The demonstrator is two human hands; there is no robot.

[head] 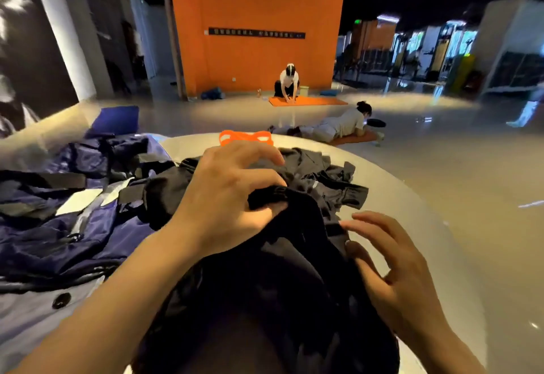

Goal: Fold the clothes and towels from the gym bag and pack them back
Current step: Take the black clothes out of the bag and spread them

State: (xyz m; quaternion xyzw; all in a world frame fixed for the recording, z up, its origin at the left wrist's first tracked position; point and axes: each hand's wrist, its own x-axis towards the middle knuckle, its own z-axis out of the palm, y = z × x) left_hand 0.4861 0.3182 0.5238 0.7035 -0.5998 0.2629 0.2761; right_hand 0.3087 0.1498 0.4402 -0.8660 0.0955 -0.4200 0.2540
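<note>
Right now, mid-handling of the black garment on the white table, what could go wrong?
1. The left hand pinches only one edge of the black garment; the right hand rests open, so the bunched cloth may fold crooked.
2. A second black garment lies tangled just beyond and could get dragged along.
3. The orange item sits at the far rim of the table; a tug might knock it off.
</note>
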